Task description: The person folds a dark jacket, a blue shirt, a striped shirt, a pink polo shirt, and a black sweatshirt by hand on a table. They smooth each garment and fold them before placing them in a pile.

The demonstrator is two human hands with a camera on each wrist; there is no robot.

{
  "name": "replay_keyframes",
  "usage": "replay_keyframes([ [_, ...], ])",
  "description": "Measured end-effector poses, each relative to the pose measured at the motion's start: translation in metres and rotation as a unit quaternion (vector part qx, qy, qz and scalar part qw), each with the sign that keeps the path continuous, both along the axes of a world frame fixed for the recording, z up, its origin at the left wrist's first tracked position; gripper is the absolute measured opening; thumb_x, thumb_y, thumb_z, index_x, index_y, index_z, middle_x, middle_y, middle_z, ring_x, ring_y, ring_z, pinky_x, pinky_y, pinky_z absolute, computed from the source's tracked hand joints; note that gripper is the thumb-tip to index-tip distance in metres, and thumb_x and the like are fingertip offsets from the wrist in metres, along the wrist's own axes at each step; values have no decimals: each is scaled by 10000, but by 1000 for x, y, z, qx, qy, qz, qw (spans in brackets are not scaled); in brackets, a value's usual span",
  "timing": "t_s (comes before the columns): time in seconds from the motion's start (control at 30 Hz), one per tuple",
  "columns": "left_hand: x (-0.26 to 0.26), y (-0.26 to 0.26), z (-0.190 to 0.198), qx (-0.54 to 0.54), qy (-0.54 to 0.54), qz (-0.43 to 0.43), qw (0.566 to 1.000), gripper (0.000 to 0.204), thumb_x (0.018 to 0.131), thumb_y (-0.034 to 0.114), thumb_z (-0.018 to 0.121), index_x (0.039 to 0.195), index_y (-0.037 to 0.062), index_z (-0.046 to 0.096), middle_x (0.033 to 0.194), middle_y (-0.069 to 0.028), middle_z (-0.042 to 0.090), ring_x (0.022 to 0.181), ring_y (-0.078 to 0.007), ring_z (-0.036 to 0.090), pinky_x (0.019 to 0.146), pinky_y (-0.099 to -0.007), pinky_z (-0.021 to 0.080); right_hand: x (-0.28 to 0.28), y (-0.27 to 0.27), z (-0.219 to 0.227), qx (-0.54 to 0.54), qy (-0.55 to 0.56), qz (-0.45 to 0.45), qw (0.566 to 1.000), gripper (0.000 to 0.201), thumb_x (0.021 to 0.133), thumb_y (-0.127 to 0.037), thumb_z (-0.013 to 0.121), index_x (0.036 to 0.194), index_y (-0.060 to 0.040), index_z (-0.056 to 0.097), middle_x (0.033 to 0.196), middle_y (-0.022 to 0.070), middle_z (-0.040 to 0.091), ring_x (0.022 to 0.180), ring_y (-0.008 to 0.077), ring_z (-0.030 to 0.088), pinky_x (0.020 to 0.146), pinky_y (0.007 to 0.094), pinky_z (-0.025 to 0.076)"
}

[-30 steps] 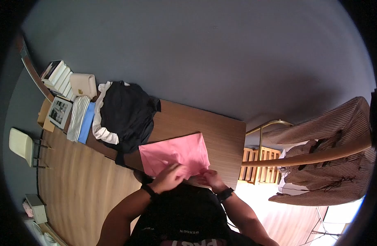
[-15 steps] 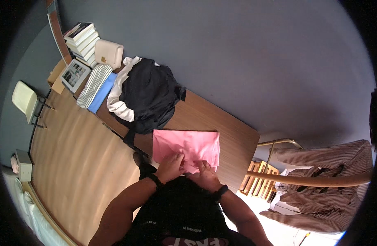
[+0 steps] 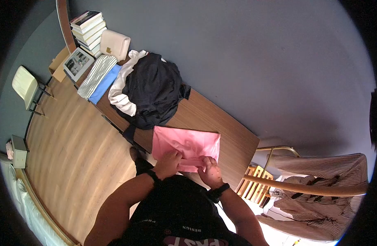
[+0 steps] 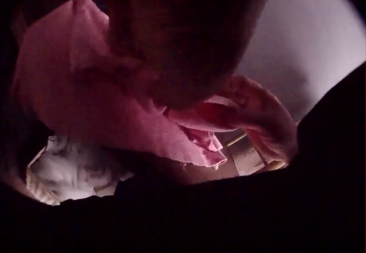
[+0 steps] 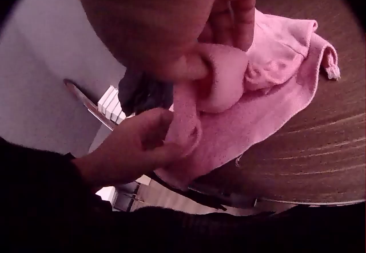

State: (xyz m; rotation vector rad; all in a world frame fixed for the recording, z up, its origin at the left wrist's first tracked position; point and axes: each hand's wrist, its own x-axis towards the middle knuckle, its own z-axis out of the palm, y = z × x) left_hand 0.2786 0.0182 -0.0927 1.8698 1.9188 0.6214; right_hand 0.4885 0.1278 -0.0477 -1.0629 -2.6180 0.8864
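Here, both hands pinch the near edge of the pink cloth (image 3: pixel 188 144) on the counter (image 3: pixel 233 141). The left hand (image 3: pixel 168 163) and right hand (image 3: pixel 210 170) lie close together. Dark clothes (image 3: pixel 153 92) lie just beyond.

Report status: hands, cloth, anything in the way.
Left hand and right hand both pinch the near edge of the pink folded cloth. Cloth lies on the brown wooden table. Dark clothes heap beside it, apart.
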Motion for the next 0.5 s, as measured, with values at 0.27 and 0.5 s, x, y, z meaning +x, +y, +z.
replay_keyframes([
  [0.27, -34, -43, 49, -23, 9, -106, 994, 345, 810, 163, 631, 1129, 39, 586, 1095, -148, 573, 1104, -335, 537, 971, -461, 426, 14, -15, -5, 3, 13, 156, 988, 312, 854, -129, 621, 1153, -39, 637, 1225, 179, 599, 1172, 364, 541, 1019, 456, 434],
  [0.5, -23, -50, 28, -15, 36, -82, 996, 366, 841, 175, 644, 1180, 52, 577, 1262, -123, 556, 1233, -316, 496, 1041, -447, 399, 27, -9, -18, 39, -11, 6, 999, 331, 879, -167, 641, 1187, -48, 615, 1268, 187, 585, 1165, 376, 542, 1009, 464, 434],
])
